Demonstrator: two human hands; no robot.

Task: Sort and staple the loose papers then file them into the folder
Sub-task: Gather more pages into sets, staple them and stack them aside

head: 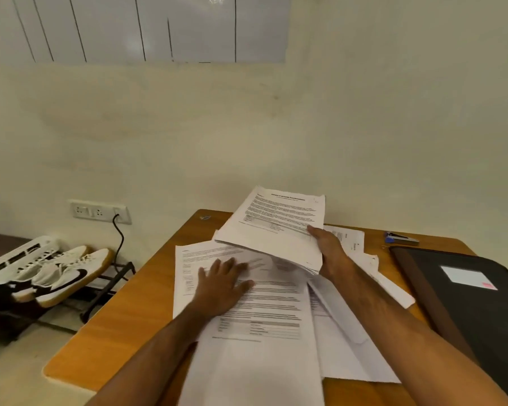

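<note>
Right hand (pixel 330 253) has its grip closed on the near edge of a lifted sheaf of papers (pixel 276 227), raised and tilted above the spread; the left hand (pixel 222 284) lies flat with fingers straight on the loose papers (pixel 264 317) that cover the middle of the wooden table (pixel 123 326). That one-edge hold looks thin for so many sheets, so the far end may sag and lower pages may slip out and mix back into the pile. Several sheets overhang the near table edge and could slide off if the left hand drags them. At the right lies the black folder (pixel 475 303), closed, partly overlapped by stray pages. Beyond it rests the stapler (pixel 402 238), well apart from both hands, so stapling would need a reach across unsecured paper.
</note>
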